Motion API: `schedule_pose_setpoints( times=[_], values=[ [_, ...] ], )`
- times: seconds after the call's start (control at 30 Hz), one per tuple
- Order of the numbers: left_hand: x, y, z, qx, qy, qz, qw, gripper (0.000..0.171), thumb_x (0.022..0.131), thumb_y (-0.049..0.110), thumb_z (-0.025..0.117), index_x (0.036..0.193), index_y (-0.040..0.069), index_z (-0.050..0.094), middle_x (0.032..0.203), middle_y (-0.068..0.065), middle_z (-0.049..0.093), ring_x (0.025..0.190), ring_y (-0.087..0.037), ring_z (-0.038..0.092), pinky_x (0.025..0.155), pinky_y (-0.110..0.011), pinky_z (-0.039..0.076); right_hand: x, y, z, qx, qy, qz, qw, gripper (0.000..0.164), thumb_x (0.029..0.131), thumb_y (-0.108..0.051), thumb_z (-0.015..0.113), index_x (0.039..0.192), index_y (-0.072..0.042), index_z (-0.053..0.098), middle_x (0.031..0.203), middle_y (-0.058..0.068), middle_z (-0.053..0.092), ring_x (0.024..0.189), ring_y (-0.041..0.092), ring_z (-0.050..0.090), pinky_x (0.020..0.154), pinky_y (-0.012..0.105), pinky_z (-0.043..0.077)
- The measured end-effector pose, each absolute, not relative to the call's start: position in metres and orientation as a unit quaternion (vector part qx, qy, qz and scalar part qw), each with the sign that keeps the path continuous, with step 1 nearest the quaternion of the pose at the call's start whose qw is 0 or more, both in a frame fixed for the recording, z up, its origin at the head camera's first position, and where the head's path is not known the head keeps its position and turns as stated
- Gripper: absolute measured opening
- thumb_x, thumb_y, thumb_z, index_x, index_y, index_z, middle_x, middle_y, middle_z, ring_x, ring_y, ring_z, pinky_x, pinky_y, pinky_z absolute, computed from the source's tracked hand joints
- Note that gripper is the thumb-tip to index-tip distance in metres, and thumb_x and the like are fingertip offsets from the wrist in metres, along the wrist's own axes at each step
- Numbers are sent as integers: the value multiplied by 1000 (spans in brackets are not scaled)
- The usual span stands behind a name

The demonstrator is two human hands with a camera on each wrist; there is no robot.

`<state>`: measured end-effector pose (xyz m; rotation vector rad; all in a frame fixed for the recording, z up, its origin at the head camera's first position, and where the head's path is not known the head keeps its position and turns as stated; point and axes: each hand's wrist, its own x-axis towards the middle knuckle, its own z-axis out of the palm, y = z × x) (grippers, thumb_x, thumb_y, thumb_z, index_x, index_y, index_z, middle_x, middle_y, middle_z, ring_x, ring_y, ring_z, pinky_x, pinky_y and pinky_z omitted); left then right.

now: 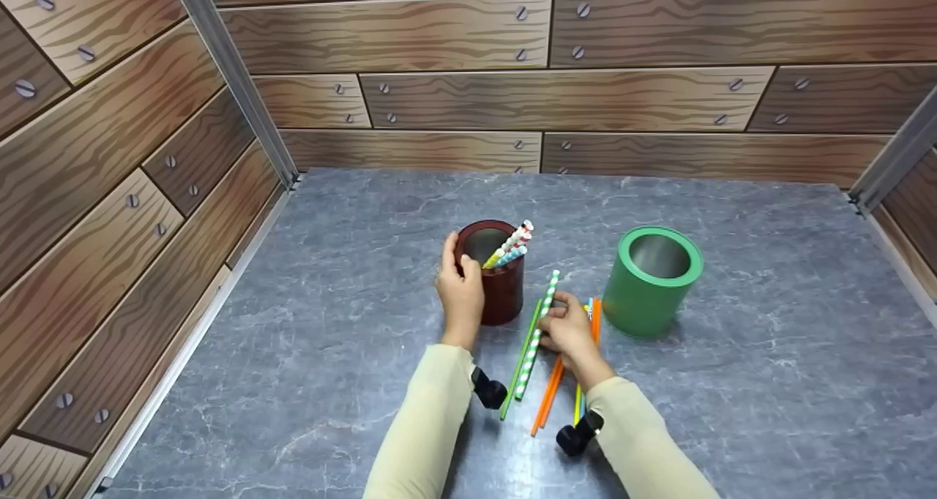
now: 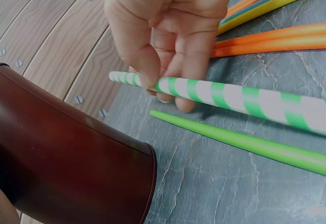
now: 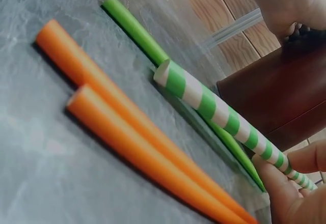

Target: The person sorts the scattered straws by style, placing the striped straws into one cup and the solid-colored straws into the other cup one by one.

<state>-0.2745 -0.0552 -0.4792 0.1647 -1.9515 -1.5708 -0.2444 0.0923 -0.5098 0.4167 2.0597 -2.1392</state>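
Note:
My left hand grips the near-left rim of a dark red-brown cylindrical cup. Several patterned paper straws lean inside that cup toward its right side. With thumb and fingers my right hand pinches a green-and-white striped straw. In the right wrist view the striped straw is tilted over the table, its lower end near a plain green straw. Beside my right hand lie orange straws, partly hidden under it, and a yellow straw.
A green cylindrical cup stands upright to the right of my right hand, and no straws show in it. The grey marbled tabletop meets wood-patterned walls at the back and left.

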Motion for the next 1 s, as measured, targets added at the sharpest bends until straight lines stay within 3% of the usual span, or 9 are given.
schedule_pose_setpoints(
  times=[0.13, 0.4, 0.63, 1.0],
  values=[
    [-274, -55, -479, 64, -740, -594, 310, 44, 88, 8, 46, 131, 5, 51, 128, -12, 57, 118, -22, 51, 96, -38, 42, -244, 93, -505, 138, 693, -705, 57, 62, 76, 12, 49, 135, 3, 32, 102, 16, 45, 60, 13, 51, 49, 24, 46],
    [-274, -56, -479, 61, -738, -596, 310, 44, 88, 7, 45, 131, 6, 51, 127, -12, 57, 118, -22, 51, 96, -38, 42, -241, 95, -485, 130, 695, -707, 10, 55, 78, 9, 50, 132, 4, 38, 94, 12, 47, 69, 13, 52, 60, 26, 48],
    [-275, -56, -479, 59, -739, -597, 306, 45, 88, 9, 44, 132, 6, 50, 128, -12, 56, 119, -22, 50, 96, -38, 41, -239, 96, -460, 119, 653, -747, -36, 52, 79, 11, 49, 130, 7, 38, 90, 9, 44, 63, 9, 53, 57, 23, 50],
    [-275, -55, -479, 64, -736, -604, 301, 44, 88, 7, 45, 132, 7, 51, 128, -12, 56, 119, -21, 51, 96, -37, 42, -233, 95, -421, 70, 601, -789, -110, 44, 79, 14, 50, 120, 4, 39, 91, 9, 46, 67, 9, 55, 61, 24, 53]
  ],
)
